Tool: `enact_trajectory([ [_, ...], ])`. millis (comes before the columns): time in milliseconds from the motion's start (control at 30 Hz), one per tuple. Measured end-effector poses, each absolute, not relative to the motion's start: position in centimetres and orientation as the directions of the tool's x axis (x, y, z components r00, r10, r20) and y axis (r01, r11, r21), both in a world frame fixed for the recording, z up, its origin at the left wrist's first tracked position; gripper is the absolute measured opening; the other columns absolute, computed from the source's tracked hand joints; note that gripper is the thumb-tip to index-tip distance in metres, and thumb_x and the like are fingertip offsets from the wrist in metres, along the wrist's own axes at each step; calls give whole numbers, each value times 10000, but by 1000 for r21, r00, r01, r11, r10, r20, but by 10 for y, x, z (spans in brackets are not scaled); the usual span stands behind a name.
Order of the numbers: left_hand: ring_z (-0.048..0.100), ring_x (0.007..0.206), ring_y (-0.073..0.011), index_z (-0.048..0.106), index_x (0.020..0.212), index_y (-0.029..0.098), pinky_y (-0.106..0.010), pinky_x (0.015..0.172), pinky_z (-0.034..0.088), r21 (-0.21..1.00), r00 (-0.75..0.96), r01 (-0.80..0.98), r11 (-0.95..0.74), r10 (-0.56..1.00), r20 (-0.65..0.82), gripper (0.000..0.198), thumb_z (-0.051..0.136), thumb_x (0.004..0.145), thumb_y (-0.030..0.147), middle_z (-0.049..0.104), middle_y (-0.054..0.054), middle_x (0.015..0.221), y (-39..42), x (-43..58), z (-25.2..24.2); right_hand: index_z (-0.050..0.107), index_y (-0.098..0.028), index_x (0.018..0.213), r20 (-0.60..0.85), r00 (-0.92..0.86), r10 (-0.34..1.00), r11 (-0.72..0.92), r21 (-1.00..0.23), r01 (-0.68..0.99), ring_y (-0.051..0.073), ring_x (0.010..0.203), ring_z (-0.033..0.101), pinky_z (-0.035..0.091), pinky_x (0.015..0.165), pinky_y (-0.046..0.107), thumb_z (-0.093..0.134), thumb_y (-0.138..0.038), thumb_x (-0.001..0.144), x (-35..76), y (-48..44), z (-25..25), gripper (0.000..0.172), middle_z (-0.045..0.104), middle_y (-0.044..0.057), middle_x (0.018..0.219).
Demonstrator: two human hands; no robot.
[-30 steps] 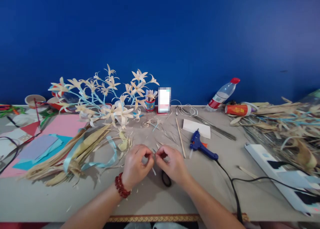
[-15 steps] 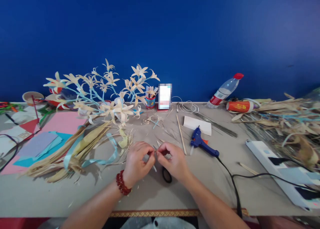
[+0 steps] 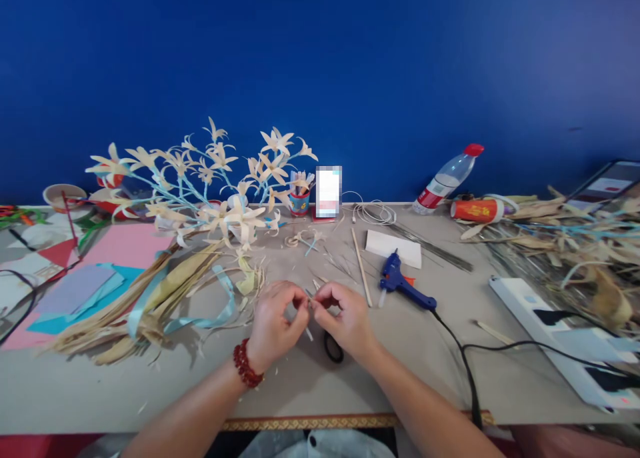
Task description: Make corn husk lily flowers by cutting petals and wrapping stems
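My left hand (image 3: 281,321), with a red bead bracelet (image 3: 246,363) at the wrist, is closed in a pinch over the middle of the table. My right hand (image 3: 345,318) pinches right against it, fingertips meeting fingertips. What lies between the fingertips is too small and covered to name. Just below the left fingertips shows a short pale strip (image 3: 309,335). Under my right hand a black loop (image 3: 333,348), like a scissors handle, rests on the table, its other end hidden. Thin wires and a pale stick (image 3: 362,268) lie beyond the hands.
Pale flowers on blue stems (image 3: 240,218) stand back left, above a bundle of dried husks (image 3: 115,305). A blue glue gun (image 3: 400,281) lies to the right, its cord running to a power strip (image 3: 540,338). A bottle (image 3: 447,180) leans on the wall.
Both hands keep their pinch in nearly the same place. The view has shifted slightly, and a dark-framed screen now shows at the far right.
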State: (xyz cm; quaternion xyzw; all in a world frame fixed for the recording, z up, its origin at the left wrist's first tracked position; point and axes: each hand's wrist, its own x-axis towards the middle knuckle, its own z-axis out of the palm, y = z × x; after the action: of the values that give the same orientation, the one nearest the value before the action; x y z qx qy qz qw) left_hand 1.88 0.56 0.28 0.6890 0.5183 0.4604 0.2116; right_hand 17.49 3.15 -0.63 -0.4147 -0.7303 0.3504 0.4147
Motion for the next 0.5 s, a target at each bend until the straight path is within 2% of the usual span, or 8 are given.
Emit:
enact_trajectory([
  [200, 565, 689, -187, 589, 756, 207, -281, 677, 406, 749, -67, 594, -293, 910, 409, 93, 526, 800, 156, 606, -18, 700, 9, 5, -5, 578, -197, 715, 353, -214, 911, 404, -870, 282, 131, 577, 573, 455, 553, 227, 571, -210, 795, 176, 31, -5, 81, 612, 1, 648],
  [367, 589, 785, -208, 609, 859, 207, -306, 744, 430, 735, 72, 551, -395, 900, 430, 97, 570, 787, 156, 653, -50, 812, 5, 10, 3, 576, -195, 724, 312, -269, 911, 383, -883, 271, 131, 580, 574, 456, 540, 219, 586, -226, 792, 176, 32, -8, 76, 615, 4, 657],
  [500, 582, 768, -204, 593, 777, 214, -372, 864, 425, 646, 147, 603, -467, 862, 485, 101, 535, 804, 137, 646, -31, 744, 5, 13, 4, 568, -199, 708, 363, -306, 880, 450, -841, 299, 131, 588, 569, 458, 567, 224, 591, -198, 776, 174, 32, -10, 72, 616, -2, 646],
])
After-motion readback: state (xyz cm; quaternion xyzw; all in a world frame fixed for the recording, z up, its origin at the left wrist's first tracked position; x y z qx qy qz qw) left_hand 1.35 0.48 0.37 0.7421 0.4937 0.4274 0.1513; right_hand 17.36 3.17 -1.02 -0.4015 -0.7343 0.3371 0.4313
